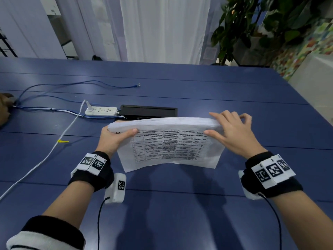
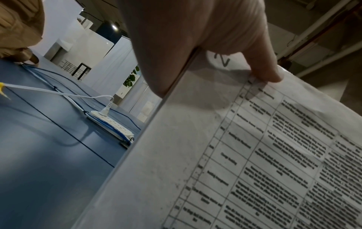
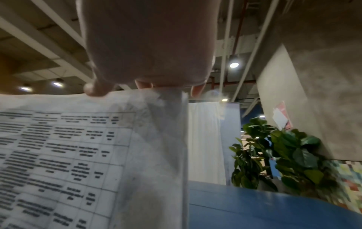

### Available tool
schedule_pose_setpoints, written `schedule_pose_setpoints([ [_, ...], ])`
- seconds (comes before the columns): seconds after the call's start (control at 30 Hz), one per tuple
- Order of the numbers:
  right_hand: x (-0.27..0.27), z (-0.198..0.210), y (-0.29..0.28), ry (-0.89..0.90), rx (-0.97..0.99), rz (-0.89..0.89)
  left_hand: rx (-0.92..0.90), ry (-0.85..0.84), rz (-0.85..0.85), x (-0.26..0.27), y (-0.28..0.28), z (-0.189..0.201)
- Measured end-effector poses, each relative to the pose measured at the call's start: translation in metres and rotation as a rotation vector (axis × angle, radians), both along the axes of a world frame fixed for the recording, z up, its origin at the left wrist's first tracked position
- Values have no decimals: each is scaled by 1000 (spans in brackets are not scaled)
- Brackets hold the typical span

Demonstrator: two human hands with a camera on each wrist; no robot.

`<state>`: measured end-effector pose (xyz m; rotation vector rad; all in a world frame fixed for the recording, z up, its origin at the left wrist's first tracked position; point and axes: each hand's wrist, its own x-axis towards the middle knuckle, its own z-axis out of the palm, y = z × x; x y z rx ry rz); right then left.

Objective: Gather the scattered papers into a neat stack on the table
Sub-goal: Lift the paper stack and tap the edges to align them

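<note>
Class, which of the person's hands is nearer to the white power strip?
Left. The left hand grips the paper stack's left edge, just below the power strip; the right hand holds the far edge.

Both forearms reach toward 12 o'clock. Left hand (image 1: 112,139) grips the papers (image 1: 171,145) at 9 o'clock, thumb on top; right hand (image 1: 232,131) pinches them at 3 o'clock.

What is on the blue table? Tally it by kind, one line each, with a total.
Paper stack, held by the left hand and the right hand: 1
White power strip: 1
Black cable box set in the table: 1
Blue cables: at least 2, bundled, exact count unclear
White cord with a yellow tag: 1
Total: at least 6
</note>
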<state>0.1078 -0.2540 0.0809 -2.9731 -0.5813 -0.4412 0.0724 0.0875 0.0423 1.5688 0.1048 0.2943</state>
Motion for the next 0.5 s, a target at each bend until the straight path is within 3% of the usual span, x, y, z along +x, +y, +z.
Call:
schedule_pose_setpoints([
  [0.13,6,1,13,37,-113,-15,19,-8,-15,-1,-1,1],
  [0.37,15,13,1,195,35,67,21,8,-8,1,1,1],
  [0.5,13,10,-2,173,116,96,-13,9,-57,0,3,1],
])
